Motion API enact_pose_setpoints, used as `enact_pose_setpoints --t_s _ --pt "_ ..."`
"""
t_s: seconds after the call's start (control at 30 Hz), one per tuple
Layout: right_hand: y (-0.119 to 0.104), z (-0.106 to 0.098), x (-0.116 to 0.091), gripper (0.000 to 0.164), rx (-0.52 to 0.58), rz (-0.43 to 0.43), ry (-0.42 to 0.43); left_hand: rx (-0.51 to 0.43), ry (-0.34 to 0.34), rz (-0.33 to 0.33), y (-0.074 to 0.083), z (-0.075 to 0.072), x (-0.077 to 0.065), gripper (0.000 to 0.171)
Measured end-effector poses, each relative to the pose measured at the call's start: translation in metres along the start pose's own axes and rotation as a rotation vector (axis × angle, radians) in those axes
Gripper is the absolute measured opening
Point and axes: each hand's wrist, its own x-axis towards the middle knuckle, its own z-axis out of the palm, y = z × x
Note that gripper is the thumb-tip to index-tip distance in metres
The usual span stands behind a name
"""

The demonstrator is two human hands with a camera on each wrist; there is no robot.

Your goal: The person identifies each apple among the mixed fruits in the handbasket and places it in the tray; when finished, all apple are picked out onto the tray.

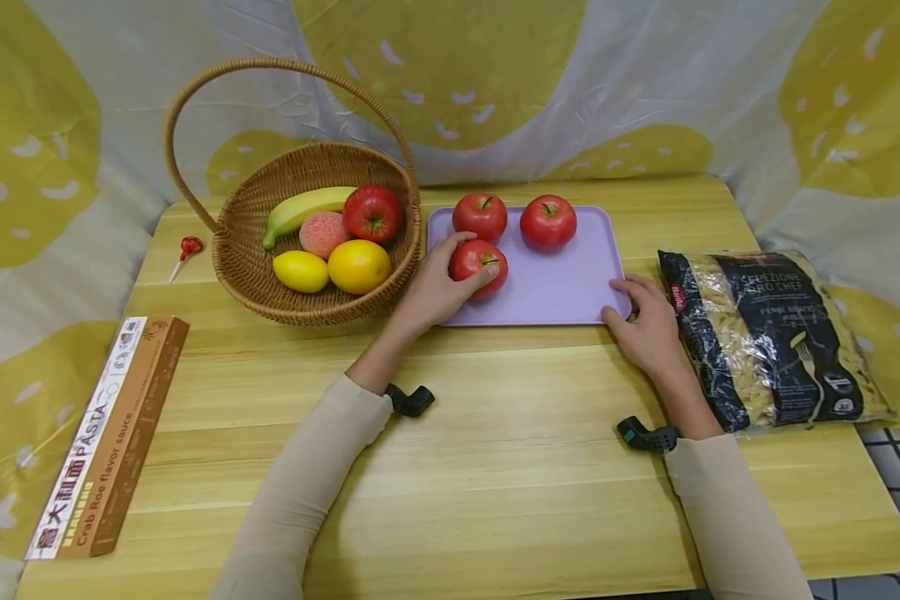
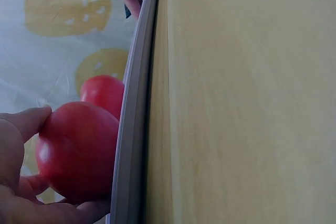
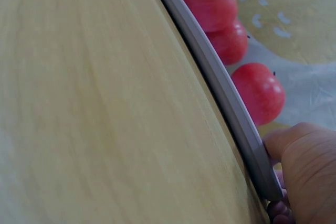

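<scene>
My left hand (image 1: 437,287) grips a red apple (image 1: 480,265) at the left front of a lilac tray (image 1: 547,292), thumb on one side and fingers on the other. Seen from the left wrist, the held apple (image 2: 79,150) sits right at the tray's rim. Two more apples lie on the tray, one (image 1: 480,217) just behind the held one and another (image 1: 548,222) at the back middle. My right hand (image 1: 648,325) pinches the tray's front right corner, thumb over the rim (image 3: 231,103) and the other fingers low at its side in the right wrist view.
Left of the tray stands a wicker basket (image 1: 307,312) with a banana (image 1: 307,208), a red apple (image 1: 373,213), a peach-like fruit (image 1: 324,234) and two yellow fruits. A pasta bag (image 1: 780,337) lies right, a pasta box (image 1: 112,433) and lollipop (image 1: 190,247) left.
</scene>
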Motion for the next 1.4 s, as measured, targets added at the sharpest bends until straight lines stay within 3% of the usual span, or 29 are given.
enact_pose_setpoints --t_s 0.23,0.63,0.87,1.1,1.23,1.4 --pt "-0.001 -0.001 0.0 0.047 0.009 -0.012 0.021 0.055 -0.046 0.032 -0.002 0.0 0.003 0.062" --pt "-0.004 0.002 0.003 0.047 0.02 -0.02 0.018 0.137 -0.022 0.001 -0.002 -0.002 -0.001 0.07" --pt "-0.004 0.003 0.002 0.047 0.017 -0.011 0.012 0.12 -0.035 -0.002 0.0 0.001 -0.015 0.086" --pt "-0.003 0.002 -0.001 0.047 0.006 -0.013 0.014 0.163 -0.078 -0.002 0.005 -0.005 -0.039 0.097" --pt "-0.002 0.001 -0.002 0.047 0.005 -0.011 0.006 0.193 -0.078 0.051 0.013 -0.01 -0.054 0.097" --pt "-0.002 0.001 -0.002 0.047 0.007 -0.01 0.005 0.168 0.02 0.217 0.025 -0.024 -0.07 0.077"
